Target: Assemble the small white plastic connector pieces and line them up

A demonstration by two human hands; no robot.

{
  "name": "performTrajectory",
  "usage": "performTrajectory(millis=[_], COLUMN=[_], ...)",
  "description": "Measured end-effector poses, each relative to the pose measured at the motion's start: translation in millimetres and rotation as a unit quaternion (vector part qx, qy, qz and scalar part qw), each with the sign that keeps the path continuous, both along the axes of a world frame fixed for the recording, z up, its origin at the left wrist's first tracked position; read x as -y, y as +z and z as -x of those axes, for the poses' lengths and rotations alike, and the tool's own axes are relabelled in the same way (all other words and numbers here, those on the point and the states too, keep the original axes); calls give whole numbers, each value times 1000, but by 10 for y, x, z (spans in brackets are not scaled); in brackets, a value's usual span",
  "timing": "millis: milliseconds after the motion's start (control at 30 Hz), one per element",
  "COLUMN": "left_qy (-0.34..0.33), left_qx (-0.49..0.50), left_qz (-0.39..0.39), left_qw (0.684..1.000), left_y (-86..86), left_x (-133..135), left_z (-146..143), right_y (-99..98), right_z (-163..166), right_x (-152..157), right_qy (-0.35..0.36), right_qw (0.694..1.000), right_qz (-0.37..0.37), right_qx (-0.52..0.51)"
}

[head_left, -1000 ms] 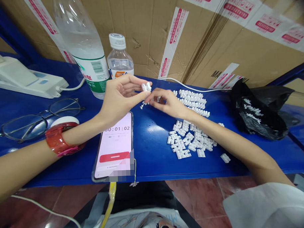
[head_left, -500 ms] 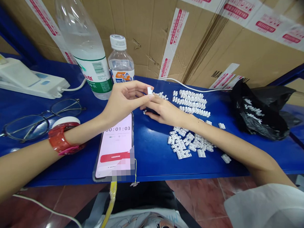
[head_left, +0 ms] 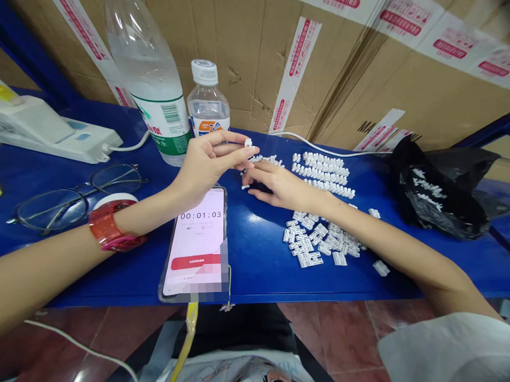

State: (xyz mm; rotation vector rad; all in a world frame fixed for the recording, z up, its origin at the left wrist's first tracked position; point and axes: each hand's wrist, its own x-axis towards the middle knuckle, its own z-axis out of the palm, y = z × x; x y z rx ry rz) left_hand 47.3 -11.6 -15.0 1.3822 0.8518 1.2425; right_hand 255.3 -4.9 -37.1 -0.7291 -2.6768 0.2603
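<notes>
My left hand [head_left: 214,162] pinches a small white plastic clip [head_left: 248,142] between thumb and fingertips, above the table beyond the phone. My right hand [head_left: 280,184] is just to its right and lower, thumb and fingers apart, with nothing visible held; some of its fingertips are hidden. A loose white piece [head_left: 245,186] lies by the right thumb tip. Behind the right fingers is a small heap of white pieces [head_left: 271,160]. Rows of white clips [head_left: 326,173] stand to the right, and flat white pieces [head_left: 302,245] are scattered nearer me, partly under my right forearm.
A phone [head_left: 196,246] showing a timer lies in front of my left hand. Behind stand a large bottle [head_left: 162,116] and a small bottle [head_left: 210,100]. Glasses [head_left: 50,209] and a power strip [head_left: 81,141] are left; a black bag [head_left: 443,206] holding white pieces is right. Cardboard boxes [head_left: 241,46] line the back.
My right fingers have drawn away from the clip in my left hand and lowered slightly toward the table. The clip appears turned in my left fingertips. The view has shifted slightly.
</notes>
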Motion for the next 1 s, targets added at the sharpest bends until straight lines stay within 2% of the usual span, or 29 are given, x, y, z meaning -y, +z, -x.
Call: performTrajectory(millis=[167, 433, 533, 667, 733, 867, 1000], left_qy=[-25, -91, -113, -156, -168, -173, -177], left_qx=[22, 92, 118, 125, 124, 112, 114], left_qz=[21, 119, 138, 150, 153, 155, 147], left_qw=[999, 984, 977, 968, 966, 966, 967], left_y=[-8, 7, 25, 56, 67, 63, 48], left_x=[4, -34, -24, 19, 38, 46, 34], left_z=[0, 5, 4, -5, -12, -10, 8], right_y=[-18, 45, 72, 94, 95, 110, 241], right_z=[15, 24, 21, 35, 49, 42, -71], right_x=[-28, -12, -6, 10, 26, 30, -49], right_qy=[-5, -10, -34, -98, -117, -99, -132], right_qw=[1000, 1000, 998, 993, 991, 994, 990], right_qz=[-3, 17, 45, 60, 55, 36, -12], right_qx=[-4, -2, 10, 29, 31, 26, -47])
